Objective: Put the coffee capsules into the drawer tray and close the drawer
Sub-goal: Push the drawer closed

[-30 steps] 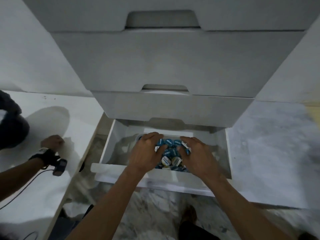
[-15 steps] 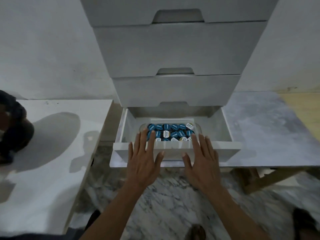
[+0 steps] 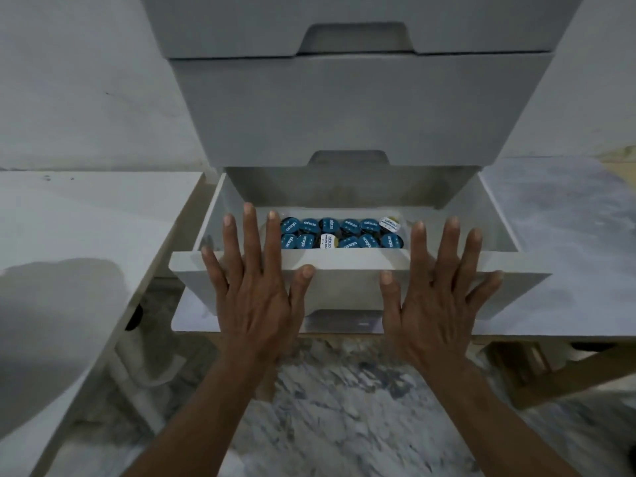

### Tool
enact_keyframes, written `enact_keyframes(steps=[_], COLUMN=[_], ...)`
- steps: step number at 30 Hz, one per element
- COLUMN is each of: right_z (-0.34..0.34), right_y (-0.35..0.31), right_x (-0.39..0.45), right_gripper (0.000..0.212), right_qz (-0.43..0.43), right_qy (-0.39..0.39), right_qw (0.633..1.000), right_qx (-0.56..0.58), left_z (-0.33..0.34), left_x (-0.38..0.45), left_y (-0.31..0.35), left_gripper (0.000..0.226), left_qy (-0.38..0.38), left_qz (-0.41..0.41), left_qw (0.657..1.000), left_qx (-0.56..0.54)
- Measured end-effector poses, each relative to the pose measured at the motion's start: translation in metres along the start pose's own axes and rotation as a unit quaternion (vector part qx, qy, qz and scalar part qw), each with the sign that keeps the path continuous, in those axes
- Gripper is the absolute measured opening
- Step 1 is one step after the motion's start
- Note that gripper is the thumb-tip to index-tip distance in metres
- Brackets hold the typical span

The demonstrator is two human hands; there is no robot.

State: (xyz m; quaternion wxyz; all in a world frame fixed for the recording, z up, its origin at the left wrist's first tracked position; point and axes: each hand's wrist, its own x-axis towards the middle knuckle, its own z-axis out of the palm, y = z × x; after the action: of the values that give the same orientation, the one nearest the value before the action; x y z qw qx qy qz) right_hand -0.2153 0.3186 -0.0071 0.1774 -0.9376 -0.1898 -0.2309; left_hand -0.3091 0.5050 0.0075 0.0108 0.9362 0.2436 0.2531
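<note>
Both hands have spread wider apart along the drawer front since half a second ago, left hand (image 3: 253, 290) near its left end, right hand (image 3: 437, 297) toward its right end. Drawer (image 3: 347, 287) stands pulled out at the bottom of the white cabinet (image 3: 358, 108), partly open. Fingers straight and splayed on each hand, palms flat to the front panel, grasping nothing. Coffee capsules (image 3: 340, 232), mostly blue-topped with two pale, sit in rows in the clear tray toward the drawer's back. Judgement: push evenly with both palms, square to the front, slowly, fingertips kept off the top edge before it meets the cabinet.
</note>
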Motion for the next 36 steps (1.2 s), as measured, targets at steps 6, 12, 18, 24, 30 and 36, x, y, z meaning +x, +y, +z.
enact_keyframes(steps=[6,12,18,24,30,36], right_z=[0.023,0.044,0.061,0.081,0.095,0.095], right_y=[0.004,0.006,0.003,0.000,0.001,0.005], right_x=[0.029,0.066,0.111,0.141,0.153,0.149], right_gripper=[0.070,0.068,0.069,0.068,0.067,0.069], right_qz=[-0.012,-0.029,-0.032,-0.033,-0.037,-0.049], right_qy=[0.030,0.052,0.065,0.086,0.126,0.130], right_qw=[0.999,0.998,0.997,0.996,0.991,0.990], right_qx=[0.003,0.015,0.018,0.005,-0.009,-0.011], left_z=[0.022,0.041,0.054,0.072,0.083,0.086], left_x=[0.026,0.059,0.105,0.136,0.144,0.134], left_y=[0.001,0.005,0.005,0.007,0.007,0.010], left_gripper=[0.076,0.076,0.074,0.075,0.076,0.076], left_qy=[0.042,0.061,0.082,0.101,0.142,0.148], left_qz=[0.004,-0.002,-0.001,-0.008,-0.011,-0.026], left_qw=[0.999,0.998,0.996,0.995,0.989,0.988], left_qx=[0.018,0.023,0.021,0.020,0.027,0.026])
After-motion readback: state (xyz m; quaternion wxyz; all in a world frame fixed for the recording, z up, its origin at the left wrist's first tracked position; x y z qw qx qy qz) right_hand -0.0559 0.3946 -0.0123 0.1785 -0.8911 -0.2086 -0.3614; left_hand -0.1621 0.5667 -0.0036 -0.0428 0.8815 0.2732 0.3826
